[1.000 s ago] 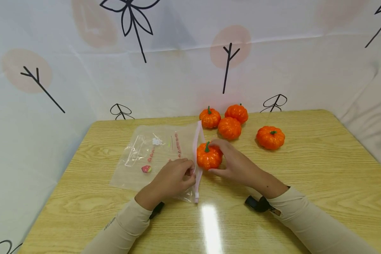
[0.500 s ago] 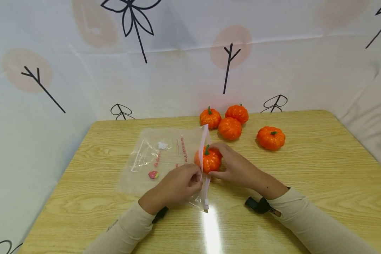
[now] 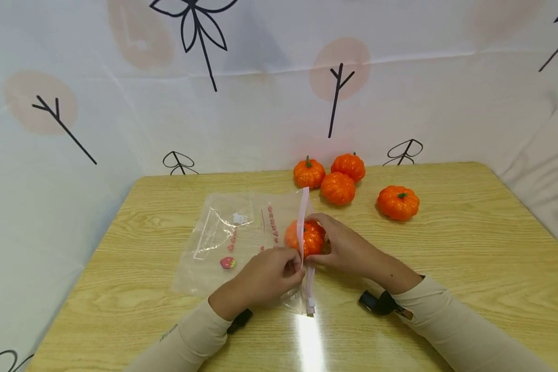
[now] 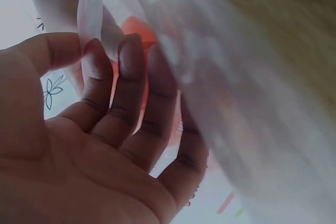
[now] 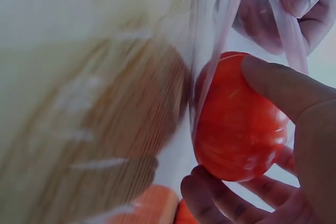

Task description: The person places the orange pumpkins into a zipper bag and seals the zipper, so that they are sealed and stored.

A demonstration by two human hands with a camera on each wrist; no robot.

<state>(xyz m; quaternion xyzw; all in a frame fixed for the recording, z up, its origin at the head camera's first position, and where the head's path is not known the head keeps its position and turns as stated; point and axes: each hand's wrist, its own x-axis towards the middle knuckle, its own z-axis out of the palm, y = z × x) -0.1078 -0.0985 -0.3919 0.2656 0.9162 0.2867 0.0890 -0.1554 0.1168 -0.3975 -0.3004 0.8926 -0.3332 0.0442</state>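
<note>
A clear zip bag (image 3: 214,279) with pink printed decorations lies on the table, its pink-edged mouth facing right. My left hand (image 3: 267,276) pinches the upper edge of that mouth between thumb and index finger, as the left wrist view shows at the pink strip (image 4: 90,14). My right hand (image 3: 341,248) grips a small orange pumpkin (image 3: 313,240) from its right side, thumb and fingers curled round it. The left part of the pumpkin is inside the mouth, seen through the plastic. In the right wrist view the bag's film drapes against the pumpkin (image 5: 239,124).
Behind the bag, a cluster of three pumpkins (image 3: 337,188) sits near the table's back edge. Another pumpkin (image 3: 398,203) stands alone to the right. A printed white cloth (image 3: 260,119) hangs behind the wooden table (image 3: 446,232).
My left hand has drawn the bag's mouth rightward and a little nearer, over the pumpkin. The right hand has tipped the pumpkin and edged it further into the opening.
</note>
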